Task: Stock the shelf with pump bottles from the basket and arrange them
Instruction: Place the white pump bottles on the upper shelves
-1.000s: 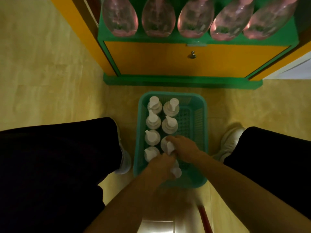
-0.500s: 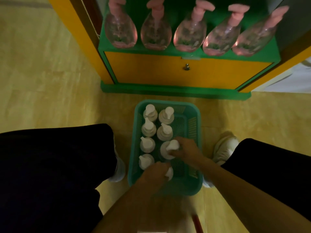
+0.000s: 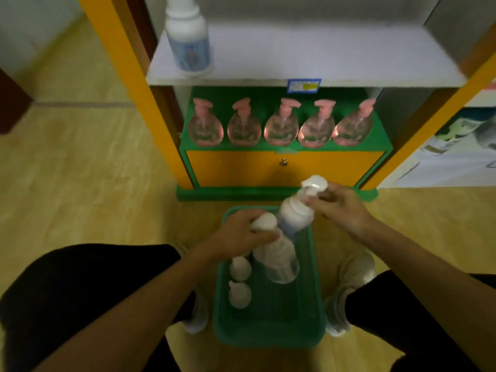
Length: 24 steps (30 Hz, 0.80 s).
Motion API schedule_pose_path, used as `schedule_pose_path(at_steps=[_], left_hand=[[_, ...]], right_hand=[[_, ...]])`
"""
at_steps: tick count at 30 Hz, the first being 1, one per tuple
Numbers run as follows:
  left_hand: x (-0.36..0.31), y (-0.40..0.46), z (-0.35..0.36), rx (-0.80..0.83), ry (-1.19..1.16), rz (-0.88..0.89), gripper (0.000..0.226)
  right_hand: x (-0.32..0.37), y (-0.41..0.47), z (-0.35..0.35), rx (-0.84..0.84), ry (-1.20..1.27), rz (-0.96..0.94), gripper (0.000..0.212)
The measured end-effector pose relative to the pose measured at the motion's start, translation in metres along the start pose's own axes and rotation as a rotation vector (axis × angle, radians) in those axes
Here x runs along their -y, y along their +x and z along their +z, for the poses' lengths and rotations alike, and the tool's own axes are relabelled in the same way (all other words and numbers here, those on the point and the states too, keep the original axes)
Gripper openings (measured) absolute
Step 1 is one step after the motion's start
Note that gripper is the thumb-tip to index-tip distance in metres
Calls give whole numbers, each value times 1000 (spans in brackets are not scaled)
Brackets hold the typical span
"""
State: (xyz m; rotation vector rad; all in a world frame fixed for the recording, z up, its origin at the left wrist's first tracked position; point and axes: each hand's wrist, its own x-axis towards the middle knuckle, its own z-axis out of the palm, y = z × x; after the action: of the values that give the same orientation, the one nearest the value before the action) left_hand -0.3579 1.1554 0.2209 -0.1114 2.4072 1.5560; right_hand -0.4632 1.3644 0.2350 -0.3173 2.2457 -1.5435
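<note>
Left hand: the left hand (image 3: 239,232) grips the white pump head of a clear plastic pump bottle (image 3: 279,260), fingers curled over the top; the bottle hangs tilted above the green plastic mesh basket (image 3: 316,304).
Right hand: the right hand (image 3: 342,208) pinches the neck, just under the nozzle, of a second white-capped pump bottle (image 3: 295,210), which is raised clear of the basket and leans toward the cabinet.
Basket: it sits on the yellow floor (image 3: 80,170) between the person's white shoes; two white-topped bottles (image 3: 239,281) stand upright along its left side, one behind the other. Whether others stand beneath the hands cannot be told.
Shelf: the white shelf board (image 3: 308,55) of the orange-and-green shelving unit (image 3: 281,167) carries one white bottle with a blue label (image 3: 188,38) at its left end.
Lower tier: five clear pink-capped pump bottles (image 3: 281,123) stand in a row on the green ledge.
Legs: dark trouser legs (image 3: 80,291) flank the basket.
</note>
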Motion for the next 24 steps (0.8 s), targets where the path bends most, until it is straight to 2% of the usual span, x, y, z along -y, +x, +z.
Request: schedule_pose_path(at_steps=[3, 5, 9, 11, 12, 14, 16, 20, 24], left_hand=[[-48, 5, -39, -139, -266, 24, 21], [-72, 10, -58, -205, -541, -4, 25], [-89, 28, -73, -333, -891, -74, 12], [-86, 36, -72, -326, -1063, -203, 30], [-83, 41, -70, -299, -1087, -263, 38], [-77, 50, -66, -241, -981, -306, 41], [-75, 56, -61, -231, -894, -328, 42], [-82, 59, -58, -147, -870, -350, 51], [-87, 58, -54, -89, -884, -303, 47]], right_hand=[[47, 8, -21, -90, 178, -40, 28], [74, 14, -31, -89, 283, -32, 34], [99, 27, -34, -77, 476, 36, 52], [92, 33, -27, -97, 569, 118, 61], [86, 37, -24, -110, 612, 166, 58], [77, 44, -15, -113, 681, 262, 50], [74, 51, -9, -120, 748, 328, 52], [82, 56, -7, -153, 902, 425, 55], [86, 51, -12, -156, 1008, 466, 51]])
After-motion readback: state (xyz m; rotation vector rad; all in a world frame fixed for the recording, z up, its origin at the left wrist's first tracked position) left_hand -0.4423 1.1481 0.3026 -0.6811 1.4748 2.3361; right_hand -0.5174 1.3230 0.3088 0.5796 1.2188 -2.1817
